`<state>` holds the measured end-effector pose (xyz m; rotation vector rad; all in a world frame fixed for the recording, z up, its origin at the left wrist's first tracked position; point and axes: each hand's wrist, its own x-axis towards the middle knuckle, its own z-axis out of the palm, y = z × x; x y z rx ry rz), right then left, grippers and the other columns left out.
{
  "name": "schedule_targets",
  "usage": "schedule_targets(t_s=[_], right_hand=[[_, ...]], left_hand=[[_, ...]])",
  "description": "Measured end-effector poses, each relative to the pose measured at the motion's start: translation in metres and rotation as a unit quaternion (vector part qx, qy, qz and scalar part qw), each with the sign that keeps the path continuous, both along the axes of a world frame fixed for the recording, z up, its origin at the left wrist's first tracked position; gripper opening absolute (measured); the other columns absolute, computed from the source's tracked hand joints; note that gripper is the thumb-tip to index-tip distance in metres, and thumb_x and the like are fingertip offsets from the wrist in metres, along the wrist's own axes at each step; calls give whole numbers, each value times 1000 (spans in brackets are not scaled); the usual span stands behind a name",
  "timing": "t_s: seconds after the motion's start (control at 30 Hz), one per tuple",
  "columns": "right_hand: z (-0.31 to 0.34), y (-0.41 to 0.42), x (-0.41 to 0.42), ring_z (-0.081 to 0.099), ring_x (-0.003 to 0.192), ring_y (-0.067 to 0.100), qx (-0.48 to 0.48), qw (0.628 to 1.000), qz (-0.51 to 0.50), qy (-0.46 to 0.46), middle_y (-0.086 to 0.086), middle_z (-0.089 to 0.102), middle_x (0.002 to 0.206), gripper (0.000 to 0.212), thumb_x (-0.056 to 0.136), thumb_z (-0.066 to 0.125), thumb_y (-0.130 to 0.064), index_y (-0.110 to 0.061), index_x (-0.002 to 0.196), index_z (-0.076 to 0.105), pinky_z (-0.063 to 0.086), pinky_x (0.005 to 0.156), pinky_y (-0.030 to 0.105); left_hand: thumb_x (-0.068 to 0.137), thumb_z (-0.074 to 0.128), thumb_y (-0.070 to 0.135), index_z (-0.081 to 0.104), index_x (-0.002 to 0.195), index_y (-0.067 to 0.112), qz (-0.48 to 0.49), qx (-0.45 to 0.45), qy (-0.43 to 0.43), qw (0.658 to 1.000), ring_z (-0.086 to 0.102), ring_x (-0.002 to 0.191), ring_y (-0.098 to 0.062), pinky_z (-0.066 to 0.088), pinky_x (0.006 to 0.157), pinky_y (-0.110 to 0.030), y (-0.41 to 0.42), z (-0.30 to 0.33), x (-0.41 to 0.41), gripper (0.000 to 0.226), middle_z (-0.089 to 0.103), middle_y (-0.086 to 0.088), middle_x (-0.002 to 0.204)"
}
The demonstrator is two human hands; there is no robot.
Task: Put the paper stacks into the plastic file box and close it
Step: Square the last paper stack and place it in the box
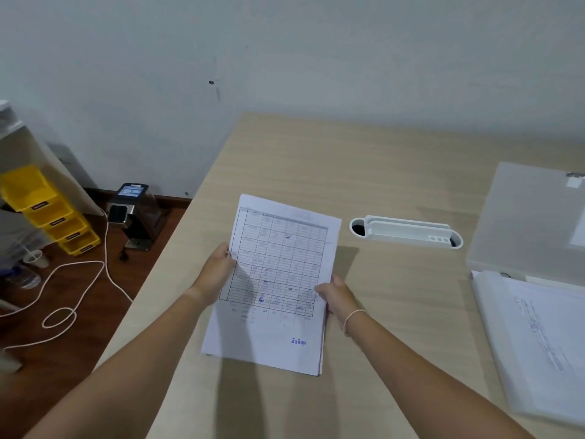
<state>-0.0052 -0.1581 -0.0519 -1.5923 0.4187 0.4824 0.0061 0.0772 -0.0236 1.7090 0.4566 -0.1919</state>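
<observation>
White paper stack [272, 286] w/ dark ruled grid table, blue stamp marks and blue script near bottom. Pale beige wood-grain desk top [316, 163]. Frosted translucent plastic file box [525, 223], whitish. White oval cable-port cover [406, 231]. Yellow stacked plastic bins [47, 210] w/ dark labels. Reddish-brown wood floor [82, 331], white cord [76, 299].

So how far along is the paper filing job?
Partway. The file box lies open with papers already in it. Left hand and right hand hold another paper stack above the desk. Left: put it in, shut the lid.
</observation>
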Motion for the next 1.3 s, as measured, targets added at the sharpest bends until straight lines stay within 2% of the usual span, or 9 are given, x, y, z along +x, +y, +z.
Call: schedule_targets(t_s=[0.17,0.4,0.53,0.67,0.73,0.8,0.93,1.13,1.3], right_hand=[[21,-1,17,61,108,33,36,996,-67,-41,16,64,119,41,82,44,10,-4,118,55,48,97,48],[66,-13,21,60,68,-9,-13,963,-109,-245,-24,66,75,40,85,45,1,-36,88,59,49,59,5],[43,-20,4,57,77,10,-54,970,-96,-218,-13,62,84,44,82,39,8,-27,105,52,42,49,1],[31,-26,0,55,85,18,-119,969,-61,-209,1,58,102,51,82,34,10,-12,126,49,39,51,-3],[42,-32,8,57,73,11,-152,962,-66,-216,3,60,103,52,82,33,9,-12,125,52,46,52,1],[59,-42,19,61,71,21,-216,948,-60,-226,10,65,102,48,83,33,5,-16,119,56,58,60,29],[95,-61,37,58,80,38,-413,853,60,-315,22,65,91,38,77,36,7,-9,105,56,37,60,34],[114,-51,41,60,87,37,-556,721,194,-365,15,68,93,36,76,44,3,-11,107,55,30,62,32],[103,-74,36,62,87,35,-540,744,235,-316,12,65,100,32,86,40,-8,-17,114,53,39,60,33]], left_hand=[[84,41,2,58,93,25,24,-34,-81,996,64,92,-16,49,72,-29,-16,25,12,30,66,3,97],[80,35,1,52,86,24,86,-51,-204,974,60,67,12,47,55,-7,-42,59,24,29,60,8,88],[86,33,0,51,97,19,37,-7,-164,986,56,93,-13,49,76,-27,-58,38,19,29,59,1,98],[87,30,-6,53,123,11,-16,18,-141,990,53,110,-18,44,77,-15,-66,22,14,46,59,-2,117],[86,35,-4,49,128,12,-21,29,-131,991,53,115,-20,44,77,-18,-63,27,19,47,58,-1,119],[87,44,-2,33,140,16,8,42,-152,987,48,122,-21,46,90,-28,-53,36,24,57,48,-3,134],[79,63,8,14,149,22,33,233,-307,922,20,143,-14,18,115,-30,-29,63,32,86,21,0,156],[84,58,2,58,103,27,-100,98,-211,968,61,90,-9,50,71,-11,-38,60,33,31,63,15,94],[93,48,11,55,83,20,-53,60,-179,981,61,82,-22,50,71,-34,-35,38,21,15,64,-6,90]])
